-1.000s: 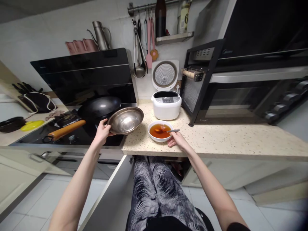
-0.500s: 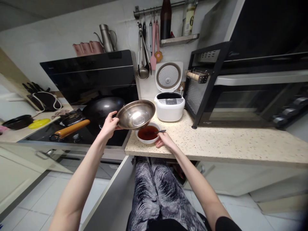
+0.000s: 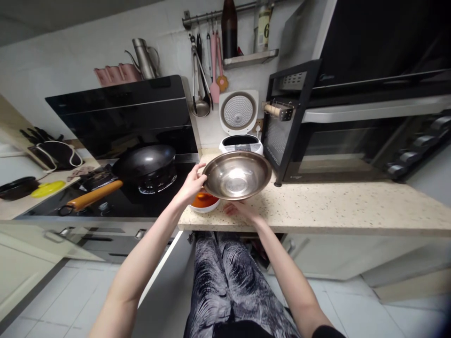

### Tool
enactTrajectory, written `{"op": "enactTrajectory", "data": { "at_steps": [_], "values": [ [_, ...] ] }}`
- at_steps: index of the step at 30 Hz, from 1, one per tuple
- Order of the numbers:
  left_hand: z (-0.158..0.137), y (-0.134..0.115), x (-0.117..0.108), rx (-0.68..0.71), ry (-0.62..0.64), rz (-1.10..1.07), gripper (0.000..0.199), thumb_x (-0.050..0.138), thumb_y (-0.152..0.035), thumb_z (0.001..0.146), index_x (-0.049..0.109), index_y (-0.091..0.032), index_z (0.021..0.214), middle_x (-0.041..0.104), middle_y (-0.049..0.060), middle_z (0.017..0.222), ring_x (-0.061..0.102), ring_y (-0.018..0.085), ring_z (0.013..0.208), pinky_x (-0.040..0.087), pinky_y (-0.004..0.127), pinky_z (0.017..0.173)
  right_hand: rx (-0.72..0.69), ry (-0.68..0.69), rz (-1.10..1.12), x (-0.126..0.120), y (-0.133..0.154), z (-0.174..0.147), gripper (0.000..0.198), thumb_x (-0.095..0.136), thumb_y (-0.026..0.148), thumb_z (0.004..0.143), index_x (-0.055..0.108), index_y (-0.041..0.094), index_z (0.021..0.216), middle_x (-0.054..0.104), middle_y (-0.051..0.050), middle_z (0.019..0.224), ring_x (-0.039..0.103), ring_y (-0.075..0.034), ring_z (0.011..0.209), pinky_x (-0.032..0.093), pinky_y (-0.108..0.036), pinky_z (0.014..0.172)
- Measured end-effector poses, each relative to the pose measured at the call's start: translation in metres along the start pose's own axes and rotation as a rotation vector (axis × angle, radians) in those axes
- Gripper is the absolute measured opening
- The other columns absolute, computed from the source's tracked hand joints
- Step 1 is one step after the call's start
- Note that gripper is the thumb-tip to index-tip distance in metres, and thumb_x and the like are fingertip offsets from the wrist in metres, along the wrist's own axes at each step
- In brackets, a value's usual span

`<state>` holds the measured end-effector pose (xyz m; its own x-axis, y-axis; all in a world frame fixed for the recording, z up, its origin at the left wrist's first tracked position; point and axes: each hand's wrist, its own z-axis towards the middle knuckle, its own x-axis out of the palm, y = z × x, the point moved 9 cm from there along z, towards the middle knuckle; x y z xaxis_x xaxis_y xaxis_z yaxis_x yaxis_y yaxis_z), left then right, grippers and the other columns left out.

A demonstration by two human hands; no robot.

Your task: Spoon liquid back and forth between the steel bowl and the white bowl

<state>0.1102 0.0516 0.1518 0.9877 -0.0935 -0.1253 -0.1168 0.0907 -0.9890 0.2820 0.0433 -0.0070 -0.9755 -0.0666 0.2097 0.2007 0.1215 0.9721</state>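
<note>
Steel bowl (image 3: 237,174) in left hand (image 3: 192,184), above white bowl (image 3: 204,203).

Both arms reach forward; left hand (image 3: 192,183) curled in a grip, right hand (image 3: 239,210) seemingly flat, partly hidden.

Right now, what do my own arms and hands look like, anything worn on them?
Both forearms are bare and slim. The left hand and right hand show no gloves, rings, watch or bracelets. A short dark sleeve edge shows at the right upper arm; the left arm shows no sleeve in view.
</note>
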Motion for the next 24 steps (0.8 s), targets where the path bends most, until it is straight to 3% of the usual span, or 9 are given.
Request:
{"op": "enactTrajectory", "data": {
  "at_steps": [3, 5, 8, 11, 13, 16, 19, 24],
  "values": [
    [-0.006, 0.009, 0.03, -0.014, 0.092, -0.012, 0.062, 0.057, -0.015, 0.085, 0.046, -0.02, 0.145, 0.053, -0.007, 0.069, 0.049, 0.007, 0.046, 0.048, 0.018, 0.049, -0.085, -0.244, 0.051, -0.075, 0.011, -0.029, 0.038, 0.075, 0.055, 0.077, 0.072, 0.018, 0.085, 0.078, -0.01, 0.077, 0.073, -0.025, 0.073, 0.061, -0.042, 0.074],
    [-0.013, 0.016, 0.049, -0.001, 0.146, -0.015, 0.06, 0.057, -0.016, 0.085, 0.047, -0.021, 0.144, 0.053, -0.007, 0.07, 0.047, 0.006, 0.046, 0.043, 0.016, 0.047, -0.167, -0.404, 0.077, -0.122, 0.02, -0.058, 0.048, 0.066, 0.063, 0.081, 0.072, 0.02, 0.101, 0.08, -0.008, 0.095, 0.073, -0.024, 0.092, 0.059, -0.04, 0.087],
    [-0.025, 0.027, 0.076, 0.049, 0.199, 0.018, 0.06, 0.056, -0.014, 0.086, 0.047, -0.02, 0.145, 0.054, -0.006, 0.072, 0.046, 0.006, 0.049, 0.04, 0.014, 0.047, -0.359, -0.616, 0.177, -0.166, 0.037, -0.11, 0.063, 0.057, 0.075, 0.083, 0.07, 0.024, 0.118, 0.078, -0.006, 0.117, 0.07, -0.025, 0.114, 0.057, -0.039, 0.097],
    [-0.033, 0.045, 0.097, 0.078, 0.202, 0.044, 0.06, 0.053, -0.017, 0.087, 0.044, -0.02, 0.147, 0.061, -0.001, 0.081, 0.048, 0.008, 0.052, 0.043, 0.017, 0.048, -0.385, -0.547, 0.166, -0.16, 0.041, -0.134, 0.07, 0.044, 0.081, 0.089, 0.068, 0.027, 0.127, 0.073, -0.006, 0.132, 0.064, -0.025, 0.13, 0.053, -0.039, 0.105],
    [-0.036, 0.056, 0.106, 0.113, 0.171, 0.102, 0.058, 0.053, -0.018, 0.087, 0.046, -0.021, 0.145, 0.061, -0.001, 0.083, 0.047, 0.008, 0.052, 0.043, 0.018, 0.048, -0.36, -0.572, 0.141, -0.157, 0.034, -0.139, 0.065, 0.05, 0.076, 0.089, 0.069, 0.026, 0.126, 0.074, -0.005, 0.13, 0.061, -0.025, 0.133, 0.052, -0.039, 0.109],
    [-0.041, 0.071, 0.115, 0.152, 0.158, 0.122, 0.053, 0.051, -0.02, 0.09, 0.048, -0.02, 0.143, 0.061, 0.0, 0.082, 0.049, 0.01, 0.054, 0.048, 0.022, 0.053, -0.312, -0.69, 0.157, -0.166, 0.012, -0.134, 0.052, 0.072, 0.058, 0.077, 0.073, 0.022, 0.115, 0.077, -0.006, 0.116, 0.067, -0.027, 0.121, 0.055, -0.04, 0.105],
    [-0.045, 0.082, 0.116, 0.169, 0.131, 0.133, 0.046, 0.051, -0.022, 0.093, 0.05, -0.021, 0.139, 0.064, 0.003, 0.089, 0.049, 0.01, 0.056, 0.048, 0.024, 0.057, -0.283, -0.817, 0.193, -0.182, -0.012, -0.123, 0.036, 0.07, 0.05, 0.07, 0.071, 0.022, 0.093, 0.076, -0.002, 0.096, 0.07, -0.024, 0.102, 0.058, -0.037, 0.091],
    [-0.046, 0.096, 0.107, 0.148, 0.069, 0.157, 0.043, 0.048, -0.026, 0.097, 0.051, -0.019, 0.14, 0.06, 0.001, 0.085, 0.047, 0.012, 0.057, 0.049, 0.027, 0.062, -0.259, -0.814, 0.13, -0.188, -0.025, -0.101, 0.03, 0.064, 0.05, 0.067, 0.066, 0.023, 0.08, 0.069, 0.002, 0.082, 0.065, -0.02, 0.086, 0.054, -0.032, 0.077]
  ]
}}
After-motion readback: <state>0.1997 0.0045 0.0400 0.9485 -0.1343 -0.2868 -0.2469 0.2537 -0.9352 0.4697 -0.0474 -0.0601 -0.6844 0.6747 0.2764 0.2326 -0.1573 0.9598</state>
